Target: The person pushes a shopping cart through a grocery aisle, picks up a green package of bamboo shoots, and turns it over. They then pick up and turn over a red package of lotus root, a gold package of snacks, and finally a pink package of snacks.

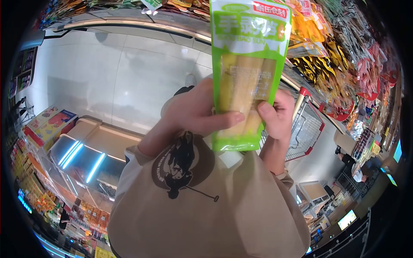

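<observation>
Both of my hands hold up a green and clear plastic packet (248, 64) of pale yellow bamboo shoots, upright in front of me. My left hand (195, 109) grips its lower left edge with the thumb across the front. My right hand (277, 116) pinches its lower right edge, thumb on the front. The packet's top reaches the upper edge of the view. Below my hands is my beige shirt (202, 206) with a dark printed figure.
A red-handled shopping cart (307, 124) stands just right of my right hand. Racks of hanging snack packets (344, 56) fill the upper right. A glass-topped freezer case (86, 159) lies at lower left, with stacked boxes (47, 122) beside it. Pale tiled floor (107, 73) spreads behind.
</observation>
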The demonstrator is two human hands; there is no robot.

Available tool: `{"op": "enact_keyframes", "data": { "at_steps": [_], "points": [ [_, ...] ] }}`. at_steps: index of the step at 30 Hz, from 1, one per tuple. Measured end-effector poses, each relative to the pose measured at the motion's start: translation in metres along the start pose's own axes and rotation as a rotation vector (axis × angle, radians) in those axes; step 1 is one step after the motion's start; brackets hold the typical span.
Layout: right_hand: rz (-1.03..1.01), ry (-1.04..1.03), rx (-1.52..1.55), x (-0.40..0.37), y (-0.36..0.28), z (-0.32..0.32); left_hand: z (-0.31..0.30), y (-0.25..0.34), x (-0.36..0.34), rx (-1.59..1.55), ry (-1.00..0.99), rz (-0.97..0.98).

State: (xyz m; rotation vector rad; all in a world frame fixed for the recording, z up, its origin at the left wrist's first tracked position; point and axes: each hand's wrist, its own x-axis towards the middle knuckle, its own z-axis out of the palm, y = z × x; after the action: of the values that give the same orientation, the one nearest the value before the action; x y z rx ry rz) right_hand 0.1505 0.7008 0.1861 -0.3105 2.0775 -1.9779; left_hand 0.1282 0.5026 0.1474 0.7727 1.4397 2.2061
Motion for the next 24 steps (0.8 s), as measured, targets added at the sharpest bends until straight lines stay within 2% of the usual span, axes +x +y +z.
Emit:
{"op": "enact_keyframes", "data": {
  "at_steps": [5, 12, 17, 24],
  "points": [
    [-0.025, 0.090, 0.129, 0.000, 0.002, 0.009, 0.004, 0.000, -0.001, -0.006, 0.034, 0.024],
    [0.119, 0.227, 0.292, -0.001, 0.000, 0.023, 0.005, 0.007, -0.003, -0.139, 0.051, -0.055],
    [0.150, 0.224, 0.324, -0.002, 0.000, 0.026, 0.004, 0.009, -0.005, -0.154, 0.071, -0.044],
    [0.206, 0.264, 0.466, -0.003, -0.002, 0.034, 0.002, 0.011, -0.011, -0.275, 0.024, -0.167]
  ]
}}
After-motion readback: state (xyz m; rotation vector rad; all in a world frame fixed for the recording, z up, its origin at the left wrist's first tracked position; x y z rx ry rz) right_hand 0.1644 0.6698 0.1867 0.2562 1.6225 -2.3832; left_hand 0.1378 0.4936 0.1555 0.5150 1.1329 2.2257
